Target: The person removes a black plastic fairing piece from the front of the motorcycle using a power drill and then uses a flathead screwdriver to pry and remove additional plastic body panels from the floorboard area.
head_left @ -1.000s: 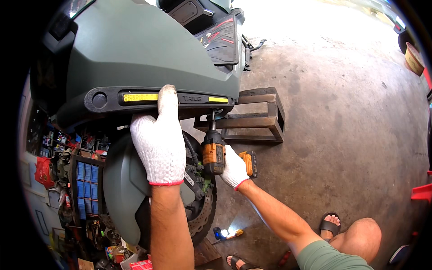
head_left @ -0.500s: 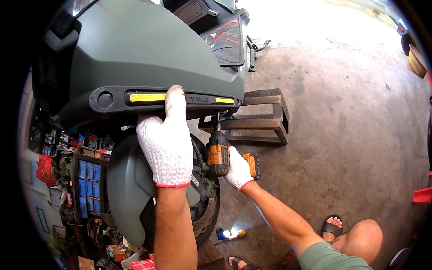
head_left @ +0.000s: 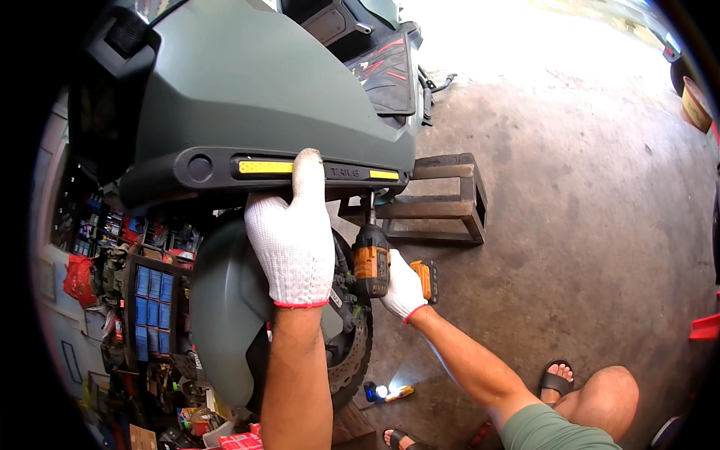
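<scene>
My left hand [head_left: 294,240], in a white knitted glove with a red cuff, grips the black trim strip [head_left: 199,166] along the lower edge of a grey-green scooter body [head_left: 255,90]. Its thumb presses on the strip's outer face between two yellow reflectors, while the fingers are hidden underneath. Also gloved, my right hand [head_left: 405,286] is wrapped around the handle of an orange and black cordless impact driver [head_left: 371,262]. The driver points upward, its bit reaching the underside of the strip near the right end; the tip's contact is hidden. Below my left hand is the scooter's wheel with a green fender [head_left: 225,300].
A dark metal stool frame [head_left: 472,199] stands behind the strip's right end. A lit work light [head_left: 382,391] lies on the concrete floor [head_left: 570,225] below the driver. Shelving with blue drawers [head_left: 154,311] and cluttered parts line the left. My sandaled foot [head_left: 556,379] is at lower right.
The scooter, my left hand and the driver have shifted slightly right and down in the picture. Both hands keep their grips, and the driver's bit stays under the strip's right end.
</scene>
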Demonstrator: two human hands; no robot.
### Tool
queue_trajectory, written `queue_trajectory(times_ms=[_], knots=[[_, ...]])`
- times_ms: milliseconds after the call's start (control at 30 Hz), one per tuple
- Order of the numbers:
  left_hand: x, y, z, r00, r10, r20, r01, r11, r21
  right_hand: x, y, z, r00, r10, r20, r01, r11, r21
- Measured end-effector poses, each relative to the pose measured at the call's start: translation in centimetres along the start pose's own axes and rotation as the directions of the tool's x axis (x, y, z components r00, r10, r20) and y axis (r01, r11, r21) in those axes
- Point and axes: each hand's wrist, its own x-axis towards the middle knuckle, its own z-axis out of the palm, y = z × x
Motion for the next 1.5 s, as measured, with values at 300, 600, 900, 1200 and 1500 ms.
queue_trajectory(times_ms=[300,600,900,1200,1500], knots=[[0.1,0.0,0.0,1.000,-0.005,0.000,0.005,0.999,-0.043,-0.2,-0.1,-0.3,1.000,0.026,0.016,-0.025,0.998,-0.051],[0.2,-0.2,0.1,0.998,0.034,-0.048,-0.036,0.999,-0.037,-0.1,0.1,-1.2,1.000,-0.027,-0.010,0.026,0.998,-0.058],[0.6,-0.9,-0.6,0.998,0.064,-0.026,-0.064,0.998,-0.003,-1.1,0.7,-3.1,0.998,0.023,0.052,-0.014,0.986,-0.167],[0.5,-0.6,-0.1,0.994,0.101,-0.038,-0.098,0.992,0.080,-3.5,1.3,-4.2,0.993,0.043,0.109,-0.019,0.977,-0.212],[1.1,-1.7,-0.4,0.990,0.136,-0.041,-0.133,0.989,0.059,-8.8,6.8,-4.6,0.893,0.384,0.234,-0.108,0.688,-0.717]])
